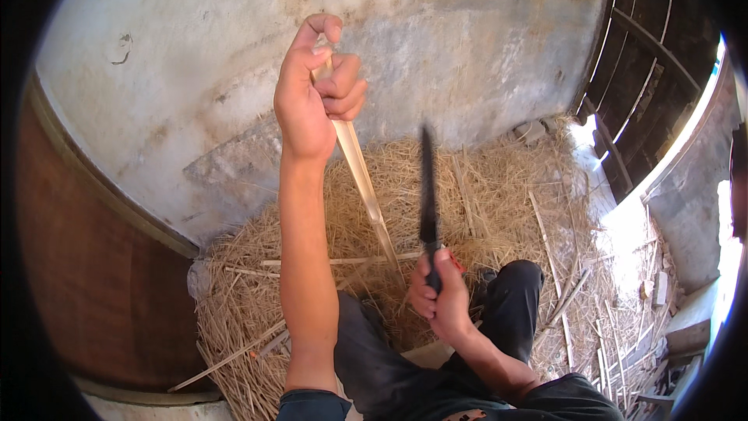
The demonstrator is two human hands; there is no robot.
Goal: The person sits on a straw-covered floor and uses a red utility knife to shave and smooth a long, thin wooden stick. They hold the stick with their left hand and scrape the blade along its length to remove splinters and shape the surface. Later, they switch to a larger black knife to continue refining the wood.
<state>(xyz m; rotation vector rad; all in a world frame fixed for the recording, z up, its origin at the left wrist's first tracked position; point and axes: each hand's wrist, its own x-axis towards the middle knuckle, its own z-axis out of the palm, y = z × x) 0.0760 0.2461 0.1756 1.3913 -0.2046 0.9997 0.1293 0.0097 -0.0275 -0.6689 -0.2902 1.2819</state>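
Observation:
My left hand is raised in front of the wall, its fingers curled round the top of a pale split bamboo strip. The strip slants down and to the right, its hollow inner side showing and its lower end near my knees. My right hand, lower and to the right, is wrapped round the black handle of a knife. The dark blade points upward, slightly blurred, a short way right of the strip and apart from it. A small red patch shows beside the handle.
A heap of straw-like shavings covers the floor between my legs and the stained wall. Loose strips lie on it. A brown panel stands at left; a dark slatted wooden door and bright light are at right.

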